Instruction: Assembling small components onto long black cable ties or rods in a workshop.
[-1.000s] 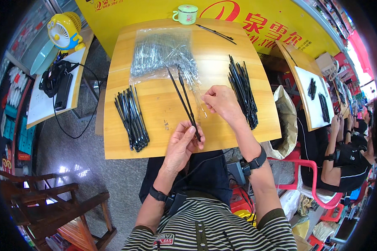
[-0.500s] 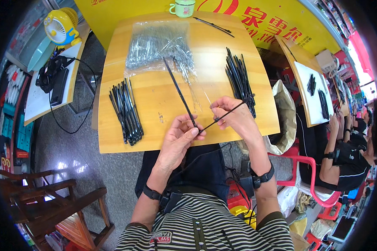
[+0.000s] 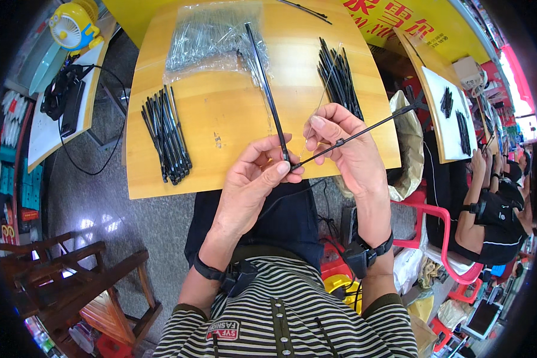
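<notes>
My left hand [image 3: 247, 186] is closed around the joint where two thin black rods meet. One black rod [image 3: 261, 80] rises from its fingers toward the far side of the table. The other black rod [image 3: 379, 124] slants up to the right, passing across my right hand's fingers, and has a small forked end. My right hand [image 3: 357, 152] pinches a thin metal wire [image 3: 323, 95] between thumb and index finger. The wire's lower tip points toward the joint; whether it touches is too fine to tell.
On the wooden table [image 3: 221, 122] lie a left bundle of black rods [image 3: 167, 140], a right bundle [image 3: 339, 74] and a clear plastic bag of thin wires [image 3: 212, 45]. A paper sack [image 3: 407, 173] stands by the right edge. Another person [image 3: 489, 221] sits at right.
The table has shifted up and left in the view. Both hands moved a little right, and the slanting rod now reaches much farther right. The wire stays pinched, its lower end nearer the joint.
</notes>
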{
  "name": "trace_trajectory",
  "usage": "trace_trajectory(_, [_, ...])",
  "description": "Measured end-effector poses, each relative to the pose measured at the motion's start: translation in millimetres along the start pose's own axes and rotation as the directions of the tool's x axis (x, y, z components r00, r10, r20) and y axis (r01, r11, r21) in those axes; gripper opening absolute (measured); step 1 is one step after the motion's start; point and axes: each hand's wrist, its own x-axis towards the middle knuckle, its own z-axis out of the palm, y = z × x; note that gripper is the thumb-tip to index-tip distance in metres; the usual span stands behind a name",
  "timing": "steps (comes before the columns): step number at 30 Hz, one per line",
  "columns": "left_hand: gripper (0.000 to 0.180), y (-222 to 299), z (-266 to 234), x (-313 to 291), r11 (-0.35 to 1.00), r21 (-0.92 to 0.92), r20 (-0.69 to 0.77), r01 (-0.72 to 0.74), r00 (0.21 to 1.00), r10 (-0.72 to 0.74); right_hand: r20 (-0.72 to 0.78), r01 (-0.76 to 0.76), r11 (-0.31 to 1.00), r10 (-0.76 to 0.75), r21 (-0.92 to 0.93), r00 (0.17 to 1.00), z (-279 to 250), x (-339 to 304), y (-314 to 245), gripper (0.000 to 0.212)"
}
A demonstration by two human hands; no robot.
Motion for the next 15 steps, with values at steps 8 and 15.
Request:
trace_trajectory(8, [0.035, 2.1, 3.0, -1.7, 0.999, 0.017, 0.023, -0.034, 0.999, 0.033, 0.065, -0.048, 0.995, 0.043, 0.084, 0.997, 4.0, -1.6, 0.6, 0.014])
trace_trajectory(15, [0.033, 3.1, 3.0, -2.1, 0.999, 0.024, 0.022, -0.039, 0.999, 0.038, 0.089, -0.074, 0.988, 0.062, 0.135, 0.994, 4.4, 0.3, 4.0, 0.014])
